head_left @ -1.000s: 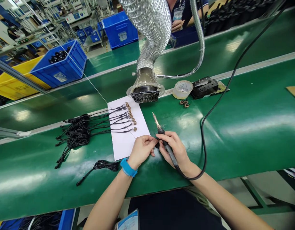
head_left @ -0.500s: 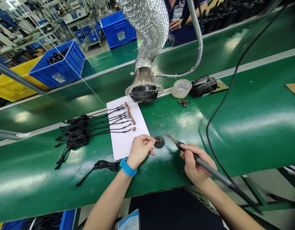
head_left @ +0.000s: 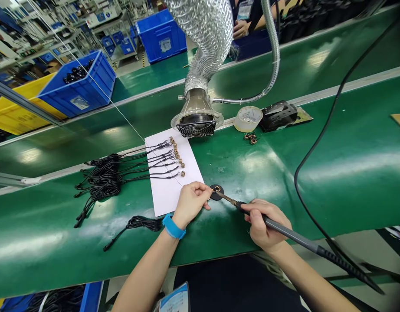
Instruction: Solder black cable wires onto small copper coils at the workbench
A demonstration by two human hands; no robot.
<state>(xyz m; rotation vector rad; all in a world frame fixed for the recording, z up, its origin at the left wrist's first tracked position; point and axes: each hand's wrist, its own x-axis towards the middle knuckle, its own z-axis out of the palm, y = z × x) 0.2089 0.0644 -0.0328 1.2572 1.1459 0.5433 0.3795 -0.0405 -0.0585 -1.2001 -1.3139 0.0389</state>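
Observation:
My right hand [head_left: 268, 223] is wrapped round the dark handle of a soldering iron [head_left: 286, 232], whose metal tip reaches a small copper-wound ring [head_left: 216, 189] on a round black pad [head_left: 218, 197]. At the pad's left edge, my left hand [head_left: 194, 200] is pinched; what lies between its fingertips is too small to make out. A blue band [head_left: 173, 226] circles the left wrist. Left of that wrist lies a coiled black cable [head_left: 144, 223]. Farther back, several black cables [head_left: 104, 182] stretch onto a white sheet [head_left: 164, 197], with small copper rings [head_left: 176, 154] near their ends.
A fume extractor [head_left: 196, 121] hangs above the sheet's back edge. Behind the pad are a tape roll [head_left: 248, 119], a black box [head_left: 278, 116] and loose rings [head_left: 251, 138]. The iron's cord [head_left: 306, 160] curves along the right. A person's hands [head_left: 240, 28] show across the bench.
The soldering iron has moved left, bringing its tip from beside the pad onto the ring. Its cord has shifted right. My left hand has stayed nearly in place.

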